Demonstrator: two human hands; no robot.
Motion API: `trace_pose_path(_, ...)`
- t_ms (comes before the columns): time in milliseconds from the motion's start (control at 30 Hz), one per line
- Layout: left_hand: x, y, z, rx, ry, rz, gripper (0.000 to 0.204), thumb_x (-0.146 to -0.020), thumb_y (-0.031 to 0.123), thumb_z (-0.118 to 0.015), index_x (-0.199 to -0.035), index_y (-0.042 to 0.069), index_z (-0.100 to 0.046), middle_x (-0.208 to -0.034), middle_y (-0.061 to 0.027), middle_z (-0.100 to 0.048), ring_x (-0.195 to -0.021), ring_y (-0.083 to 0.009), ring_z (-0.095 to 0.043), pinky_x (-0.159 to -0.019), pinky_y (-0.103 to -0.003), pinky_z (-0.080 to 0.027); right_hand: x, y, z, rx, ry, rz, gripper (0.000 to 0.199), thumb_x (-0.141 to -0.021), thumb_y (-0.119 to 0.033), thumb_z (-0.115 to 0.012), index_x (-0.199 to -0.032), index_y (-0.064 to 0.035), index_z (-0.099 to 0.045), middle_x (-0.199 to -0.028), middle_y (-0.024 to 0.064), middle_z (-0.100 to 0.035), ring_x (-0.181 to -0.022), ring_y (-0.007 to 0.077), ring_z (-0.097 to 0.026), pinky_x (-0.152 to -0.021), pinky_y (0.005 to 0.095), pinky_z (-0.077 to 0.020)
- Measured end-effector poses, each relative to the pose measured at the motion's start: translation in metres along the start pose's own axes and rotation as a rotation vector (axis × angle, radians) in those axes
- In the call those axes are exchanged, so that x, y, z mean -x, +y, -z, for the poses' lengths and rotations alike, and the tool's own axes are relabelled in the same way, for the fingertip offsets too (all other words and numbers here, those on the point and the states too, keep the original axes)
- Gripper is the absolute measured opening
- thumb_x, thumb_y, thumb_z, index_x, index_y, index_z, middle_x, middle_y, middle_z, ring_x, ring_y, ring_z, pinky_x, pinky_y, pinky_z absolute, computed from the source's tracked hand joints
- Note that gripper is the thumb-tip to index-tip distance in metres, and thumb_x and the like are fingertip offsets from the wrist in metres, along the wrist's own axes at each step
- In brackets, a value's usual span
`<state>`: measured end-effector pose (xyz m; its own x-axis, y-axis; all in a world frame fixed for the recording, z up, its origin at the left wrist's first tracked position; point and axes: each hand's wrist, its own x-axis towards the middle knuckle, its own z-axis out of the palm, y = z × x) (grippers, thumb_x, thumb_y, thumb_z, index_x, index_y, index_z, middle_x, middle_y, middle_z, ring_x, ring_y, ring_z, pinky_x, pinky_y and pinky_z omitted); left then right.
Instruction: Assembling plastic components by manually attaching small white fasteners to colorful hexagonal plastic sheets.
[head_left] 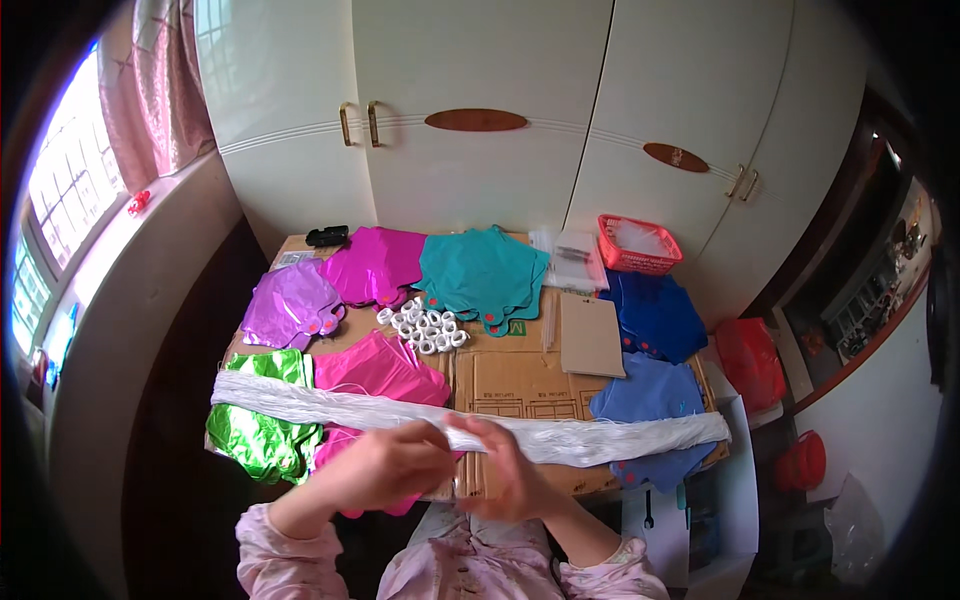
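A long bundle of white thread point(560, 440) stretches across the near side of the cardboard-covered table. My left hand point(395, 465) is at its near edge, the fingers curled into a pinch; whatever they hold is too small or hidden to make out. Close beside it, my right hand point(505, 470) has its fingers stretched toward the left hand and overlaps the bundle in view. Under the bundle lie shiny green foil sheets point(255, 445), pink foil sheets point(385, 370) and periwinkle-blue sheets point(650, 385). Small white rings or coils point(428, 328) sit in a cluster beyond.
Purple point(290, 300), magenta point(375, 262), teal point(480, 270) and dark blue foil stacks point(655, 315) line the table. A beige card point(591, 335), clear bags point(570, 262), a red basket point(640, 248) and a black object point(327, 236) lie there too. Cabinets point(480, 60) stand behind.
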<state>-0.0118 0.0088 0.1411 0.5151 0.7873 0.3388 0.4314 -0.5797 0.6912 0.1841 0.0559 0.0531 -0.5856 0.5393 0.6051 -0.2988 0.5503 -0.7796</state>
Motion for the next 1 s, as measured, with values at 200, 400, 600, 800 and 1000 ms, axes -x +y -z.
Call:
trace_pose_path(200,0.003,-0.006,-0.019,0.245,0.123,-0.060,0.013,-0.083,0.014,-0.063,-0.088,0.003,-0.065,-0.074,-0.0093,-0.056,-0.059,-0.0149,-0.053,-0.050,-0.025,-0.042,0.014,-0.001,-0.006,-0.494,-0.208,-0.366,0.042,-0.089,-0.012,-0.057,-0.128,-0.0056,-0.041,-0.091,-0.0013,-0.054,-0.074,0.0037,-0.046,-0.065,0.0211,-0.0389)
trace_pose_path(400,0.050,-0.031,-0.061,1.287,0.463,0.178,0.025,-0.088,0.018,-0.058,-0.092,-0.006,-0.063,-0.076,-0.0147,-0.064,-0.055,-0.0122,-0.051,-0.051,-0.023,-0.040,0.031,0.011,0.011,-0.383,-0.065,-0.458,0.014,-0.093,-0.014,-0.049,-0.088,-0.0031,-0.057,-0.075,-0.0013,-0.055,-0.066,0.0056,-0.049,-0.059,0.0213,-0.0392)
trace_pose_path(600,0.047,-0.037,-0.086,0.353,0.708,0.213,0.022,-0.080,0.006,-0.058,-0.100,-0.002,-0.064,-0.090,-0.0097,-0.065,-0.077,-0.0156,-0.054,-0.069,-0.030,-0.042,0.040,0.002,-0.011,0.256,-0.131,-0.208,0.008,-0.085,-0.009,-0.056,-0.084,-0.0019,-0.057,-0.067,0.0105,-0.059,-0.058,0.0239,-0.059,-0.054,0.0313,-0.0450)
trace_pose_path(800,0.054,-0.038,-0.082,0.251,0.230,-0.077,0.011,-0.077,0.006,-0.061,-0.086,0.000,-0.065,-0.081,-0.0071,-0.064,-0.071,-0.0190,-0.053,-0.068,-0.033,-0.041,0.046,-0.009,0.013,-0.483,-0.031,-0.349,0.011,-0.088,-0.011,-0.052,-0.088,-0.0022,-0.058,-0.073,-0.0006,-0.055,-0.064,0.0069,-0.050,-0.058,0.0233,-0.0403)
trace_pose_path(1000,0.053,-0.026,-0.094,0.829,0.597,0.177,0.015,-0.081,0.005,-0.060,-0.093,-0.002,-0.065,-0.082,-0.0094,-0.065,-0.079,-0.0193,-0.055,-0.072,-0.031,-0.041,0.049,0.013,-0.018,-0.111,-0.088,-0.386,0.013,-0.090,-0.011,-0.050,-0.089,-0.0015,-0.058,-0.072,0.0018,-0.058,-0.063,0.0072,-0.051,-0.058,0.0226,-0.0409)
